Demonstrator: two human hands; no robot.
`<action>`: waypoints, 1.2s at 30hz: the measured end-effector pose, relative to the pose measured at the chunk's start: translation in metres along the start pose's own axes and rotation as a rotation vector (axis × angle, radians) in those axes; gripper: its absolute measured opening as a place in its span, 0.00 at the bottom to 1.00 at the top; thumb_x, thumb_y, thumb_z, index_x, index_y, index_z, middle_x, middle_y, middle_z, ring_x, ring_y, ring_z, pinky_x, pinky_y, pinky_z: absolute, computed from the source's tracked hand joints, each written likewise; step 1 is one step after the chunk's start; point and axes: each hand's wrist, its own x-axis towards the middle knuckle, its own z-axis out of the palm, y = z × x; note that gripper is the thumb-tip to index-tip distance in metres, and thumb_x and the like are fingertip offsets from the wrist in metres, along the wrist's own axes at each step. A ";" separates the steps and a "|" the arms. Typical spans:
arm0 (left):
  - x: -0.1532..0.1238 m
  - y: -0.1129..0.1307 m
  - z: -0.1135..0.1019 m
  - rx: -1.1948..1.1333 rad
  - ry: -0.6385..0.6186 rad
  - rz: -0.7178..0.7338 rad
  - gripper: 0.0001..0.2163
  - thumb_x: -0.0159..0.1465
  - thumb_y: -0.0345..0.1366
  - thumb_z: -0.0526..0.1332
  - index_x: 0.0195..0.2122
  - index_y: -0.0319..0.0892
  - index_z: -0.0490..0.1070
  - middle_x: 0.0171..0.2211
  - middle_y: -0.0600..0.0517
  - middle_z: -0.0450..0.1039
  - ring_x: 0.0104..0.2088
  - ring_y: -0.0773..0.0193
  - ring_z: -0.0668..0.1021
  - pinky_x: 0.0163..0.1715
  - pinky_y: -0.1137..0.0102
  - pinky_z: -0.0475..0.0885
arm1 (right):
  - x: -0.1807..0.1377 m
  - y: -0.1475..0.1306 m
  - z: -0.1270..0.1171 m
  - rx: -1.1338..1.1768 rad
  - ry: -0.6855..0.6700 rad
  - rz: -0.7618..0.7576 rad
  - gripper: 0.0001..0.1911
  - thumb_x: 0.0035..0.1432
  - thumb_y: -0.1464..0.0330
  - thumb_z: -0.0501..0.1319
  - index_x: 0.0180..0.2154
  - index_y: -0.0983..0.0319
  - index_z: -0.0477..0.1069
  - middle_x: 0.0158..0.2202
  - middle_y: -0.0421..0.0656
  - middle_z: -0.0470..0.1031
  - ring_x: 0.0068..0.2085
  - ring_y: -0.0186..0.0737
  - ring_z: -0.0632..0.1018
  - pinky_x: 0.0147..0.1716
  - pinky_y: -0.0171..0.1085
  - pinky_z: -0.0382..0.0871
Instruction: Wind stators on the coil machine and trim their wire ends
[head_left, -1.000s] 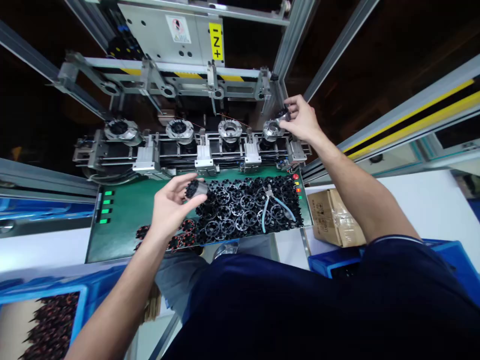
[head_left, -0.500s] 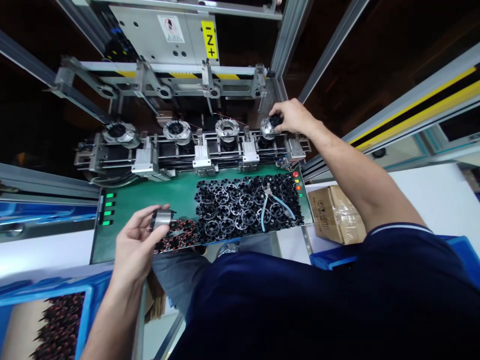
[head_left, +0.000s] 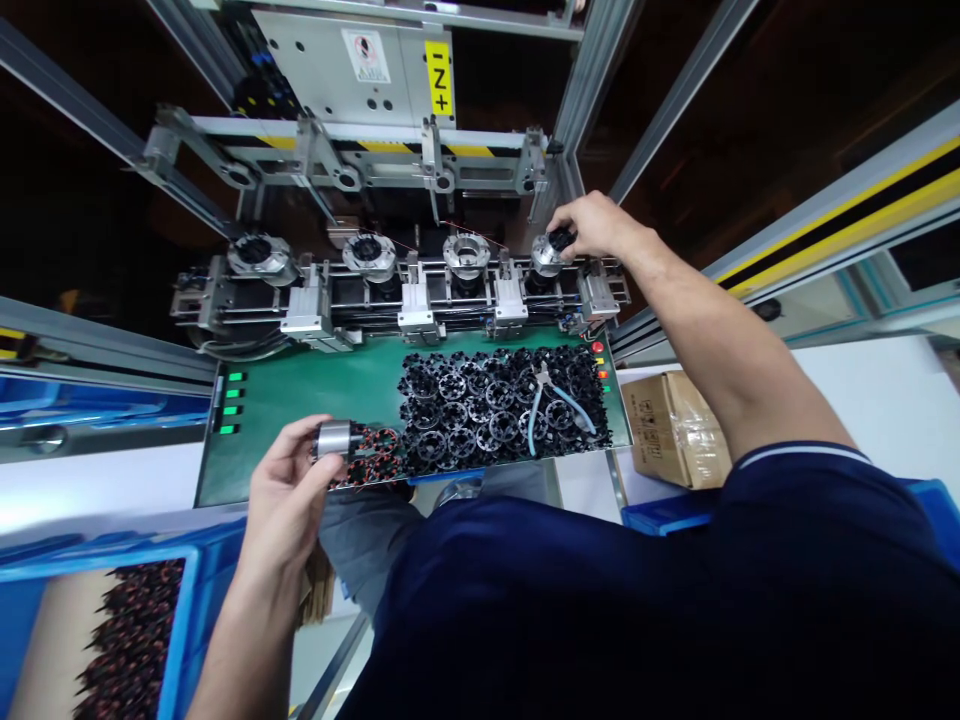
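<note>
In my left hand (head_left: 289, 495), thumb and fingers close round a stator core (head_left: 334, 438), a bright steel cylinder with black plastic at its end. It is held above the near left part of the green bench top (head_left: 300, 385). Wound stators with reddish wire (head_left: 379, 455) lie just right of it. My right hand (head_left: 600, 228) reaches to the rightmost round metal fixture (head_left: 545, 262). Its fingers pinch a black plastic part (head_left: 560, 238) at the fixture's top; how deep that part sits is hidden. Black parts also show in the two left fixtures (head_left: 259, 258).
Many black plastic rings (head_left: 480, 410) cover the bench's right half, with blue-handled pliers (head_left: 540, 400) on them. Machine arms (head_left: 431, 155) hang above the fixtures. A cardboard box (head_left: 675, 430) stands right; a blue bin (head_left: 187, 620) of wound parts is at lower left.
The view has shifted slightly. My left hand has turned the stator core, showing more of its steel side. My right hand keeps its grip at the rightmost fixture.
</note>
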 end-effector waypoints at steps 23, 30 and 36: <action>-0.041 -0.009 0.059 -0.481 -0.158 -0.138 0.36 0.47 0.64 0.89 0.46 0.49 0.78 0.43 0.52 0.86 0.36 0.62 0.87 0.32 0.70 0.78 | -0.067 -0.047 0.043 -0.352 -0.029 0.104 0.60 0.67 0.37 0.68 0.85 0.64 0.59 0.89 0.65 0.51 0.86 0.90 0.54 0.79 0.89 0.51; -0.048 0.005 0.085 -0.459 -0.347 -0.067 0.36 0.56 0.71 0.81 0.50 0.51 0.74 0.43 0.50 0.84 0.38 0.58 0.86 0.34 0.64 0.78 | -0.148 -0.254 0.010 0.301 -0.149 -0.212 0.47 0.67 0.39 0.71 0.82 0.37 0.67 0.67 0.43 0.86 0.64 0.62 0.87 0.60 0.63 0.88; -0.018 0.010 0.094 -0.418 -0.422 0.126 0.33 0.57 0.64 0.86 0.48 0.51 0.72 0.43 0.54 0.83 0.36 0.63 0.85 0.36 0.68 0.81 | -0.175 -0.343 -0.005 0.312 -0.171 -0.273 0.35 0.66 0.50 0.74 0.72 0.29 0.78 0.64 0.35 0.86 0.57 0.56 0.88 0.56 0.65 0.89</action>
